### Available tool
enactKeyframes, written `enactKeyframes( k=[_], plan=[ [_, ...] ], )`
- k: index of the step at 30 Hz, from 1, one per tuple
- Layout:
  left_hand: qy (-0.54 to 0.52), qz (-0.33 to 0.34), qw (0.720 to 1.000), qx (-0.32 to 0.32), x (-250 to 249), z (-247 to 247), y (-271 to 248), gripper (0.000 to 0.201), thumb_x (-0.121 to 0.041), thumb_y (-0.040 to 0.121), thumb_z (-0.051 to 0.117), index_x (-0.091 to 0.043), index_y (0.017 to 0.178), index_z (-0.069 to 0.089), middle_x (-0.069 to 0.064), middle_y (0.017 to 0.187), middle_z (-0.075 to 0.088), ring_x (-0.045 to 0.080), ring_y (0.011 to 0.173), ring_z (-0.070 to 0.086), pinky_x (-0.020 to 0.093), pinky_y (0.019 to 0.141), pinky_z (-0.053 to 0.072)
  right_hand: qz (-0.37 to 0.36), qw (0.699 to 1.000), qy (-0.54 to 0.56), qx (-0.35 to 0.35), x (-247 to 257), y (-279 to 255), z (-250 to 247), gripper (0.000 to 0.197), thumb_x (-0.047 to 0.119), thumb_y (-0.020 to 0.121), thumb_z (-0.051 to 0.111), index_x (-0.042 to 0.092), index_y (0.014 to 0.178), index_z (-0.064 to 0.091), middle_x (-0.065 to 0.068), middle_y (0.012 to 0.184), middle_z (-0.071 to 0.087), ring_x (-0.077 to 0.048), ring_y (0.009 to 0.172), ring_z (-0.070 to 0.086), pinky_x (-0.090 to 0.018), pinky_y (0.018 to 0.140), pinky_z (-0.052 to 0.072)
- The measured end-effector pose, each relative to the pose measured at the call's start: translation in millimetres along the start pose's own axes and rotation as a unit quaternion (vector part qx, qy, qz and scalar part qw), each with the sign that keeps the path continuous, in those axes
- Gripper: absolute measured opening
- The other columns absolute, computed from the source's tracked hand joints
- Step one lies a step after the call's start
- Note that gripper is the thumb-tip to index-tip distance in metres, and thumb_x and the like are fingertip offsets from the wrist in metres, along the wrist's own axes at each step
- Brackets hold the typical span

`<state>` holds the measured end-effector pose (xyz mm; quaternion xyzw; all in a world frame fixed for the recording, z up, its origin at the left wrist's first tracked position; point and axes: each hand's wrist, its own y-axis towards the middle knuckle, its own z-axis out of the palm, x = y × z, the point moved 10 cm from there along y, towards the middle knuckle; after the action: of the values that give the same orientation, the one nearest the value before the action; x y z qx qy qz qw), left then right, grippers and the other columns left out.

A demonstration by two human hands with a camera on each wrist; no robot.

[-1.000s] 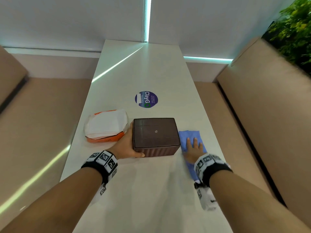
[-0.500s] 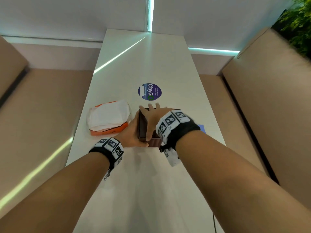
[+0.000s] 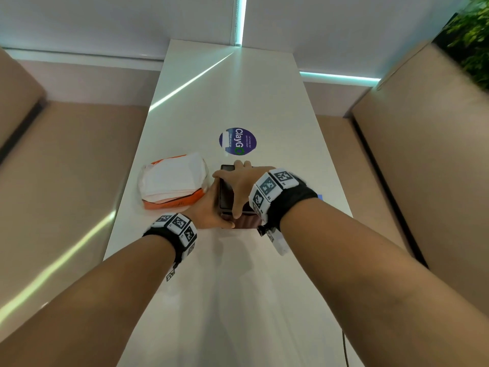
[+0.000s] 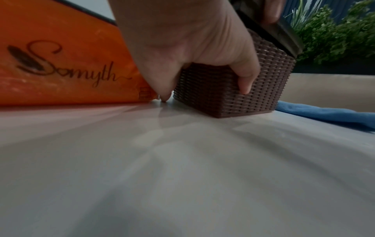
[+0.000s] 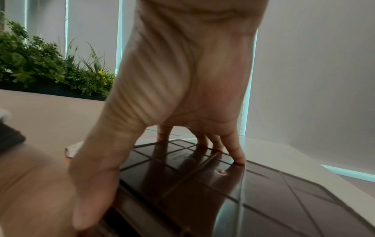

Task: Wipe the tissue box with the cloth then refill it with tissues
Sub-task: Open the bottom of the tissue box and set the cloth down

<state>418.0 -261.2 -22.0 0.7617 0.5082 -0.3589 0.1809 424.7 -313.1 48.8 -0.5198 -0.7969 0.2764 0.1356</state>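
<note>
Left hand [image 3: 211, 207] grips the woven brown tissue box [image 4: 233, 89] at mid-table while right hand [image 3: 242, 185] clamps its glossy lid [image 5: 202, 184], blue cloth [image 4: 324, 114] dropped beside, so wiping looks finished; refill from the orange tissue pack [image 3: 172, 186] remains.

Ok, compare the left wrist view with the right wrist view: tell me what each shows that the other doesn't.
Only the left wrist view shows the woven brown side of the tissue box, the left hand gripping that base, the orange tissue pack with its script logo, and the blue cloth lying on the table beside the box.

Only the right wrist view shows the glossy grooved top of the lid and the right hand spread over it, fingertips on top, thumb at the edge.

Both show the lid, the table and the plants.
</note>
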Motion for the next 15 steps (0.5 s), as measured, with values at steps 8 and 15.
enactKeyframes(
  k=[8,15],
  plan=[
    [-0.024,-0.057,0.997,0.051,2,11,-5,0.103,-0.021,0.064,0.085,-0.008,0.146,0.024,0.001,0.139,0.045,0.018,0.135,0.037,0.008,0.098,0.025,-0.038,0.966,0.248,-0.066,-14,-21,-30,0.091,0.037,0.059,0.081,0.043,0.133,0.027,-0.011,0.137,0.027,-0.035,0.129,0.028,-0.054,0.099,0.041],
    [-0.095,-0.073,0.991,0.054,-1,14,-23,0.133,-0.009,0.069,0.081,-0.013,0.145,-0.028,0.007,0.157,0.017,0.018,0.142,0.026,0.024,0.111,0.028,-0.148,0.534,0.812,-0.184,-75,-79,-53,0.071,0.006,0.067,0.074,0.033,0.125,0.041,-0.004,0.099,0.052,-0.021,0.088,0.060,-0.044,0.076,0.056]
  ],
)
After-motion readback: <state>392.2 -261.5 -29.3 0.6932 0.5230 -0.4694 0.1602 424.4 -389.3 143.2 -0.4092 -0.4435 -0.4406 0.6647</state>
